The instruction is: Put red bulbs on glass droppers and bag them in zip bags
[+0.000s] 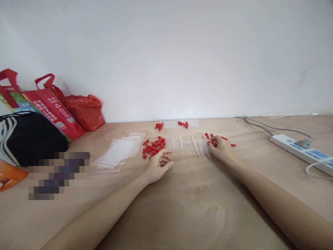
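A row of thin clear tubes (186, 146) lies side by side on the wooden table. My left hand (160, 165) rests palm sideways just in front of the row's left end, its fingers loosely curled and apart, holding nothing visible. Beside it is a pile of red rubber bulbs (154, 146). My right hand (220, 147) is at the row's right end with thumb and fingers pinched together; what lies between them is too small to name. More red bulbs (232, 145) lie behind and beside that hand.
Clear zip bags (117, 152) lie left of the bulbs. Farther back are bagged tubes (170, 125) with red bulbs on top. Red bags (84, 111) and a black bag (36, 139) stand left. A power strip (301, 149) with cables sits right, and a wall rises behind.
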Demonstrator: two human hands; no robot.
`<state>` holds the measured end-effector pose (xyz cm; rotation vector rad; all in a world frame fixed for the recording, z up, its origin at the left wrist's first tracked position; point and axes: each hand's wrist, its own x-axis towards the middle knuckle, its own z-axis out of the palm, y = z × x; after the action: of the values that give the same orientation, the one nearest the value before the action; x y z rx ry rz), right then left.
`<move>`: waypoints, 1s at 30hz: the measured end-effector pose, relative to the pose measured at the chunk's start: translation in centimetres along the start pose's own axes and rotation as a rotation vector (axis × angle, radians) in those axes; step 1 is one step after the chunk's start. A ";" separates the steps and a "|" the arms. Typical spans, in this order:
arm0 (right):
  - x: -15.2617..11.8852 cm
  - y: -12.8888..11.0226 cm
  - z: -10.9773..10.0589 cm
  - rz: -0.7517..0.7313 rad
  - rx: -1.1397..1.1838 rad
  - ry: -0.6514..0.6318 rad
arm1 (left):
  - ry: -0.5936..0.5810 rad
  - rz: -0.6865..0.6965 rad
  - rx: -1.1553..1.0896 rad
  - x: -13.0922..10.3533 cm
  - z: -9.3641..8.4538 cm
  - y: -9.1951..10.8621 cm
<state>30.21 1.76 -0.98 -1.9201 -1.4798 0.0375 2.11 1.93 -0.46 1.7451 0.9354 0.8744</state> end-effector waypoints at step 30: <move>0.8 0.6 -0.3 0.031 -0.278 -0.027 | 0.169 0.155 0.809 2.8 1.2 2.0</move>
<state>31.15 2.19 -0.75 -2.1704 -1.5385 -0.1354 4.83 3.36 1.43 2.4780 1.4065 0.8014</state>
